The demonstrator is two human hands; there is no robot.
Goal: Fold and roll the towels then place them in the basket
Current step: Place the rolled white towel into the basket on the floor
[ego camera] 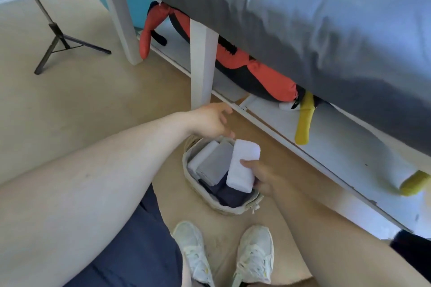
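Observation:
A small woven basket (190, 178) sits on the beige floor in front of my feet. Inside lie rolled towels: a white one and a grey one (214, 165) at the left, dark navy ones (229, 196) at the near end. My right hand (261, 178) grips a rolled white towel (242, 165), holding it over the basket's right side. My left hand (210, 122) hovers above the basket's far rim with fingers relaxed and nothing in it.
A bed with a grey cover (303, 18) overhangs the right and top. A white bed leg (201, 65) stands just beyond the basket. Red-and-black stuffed items (263, 77) and yellow pieces (304, 121) lie under the bed. A tripod (58, 39) stands far left. My white shoes (254, 256) are below.

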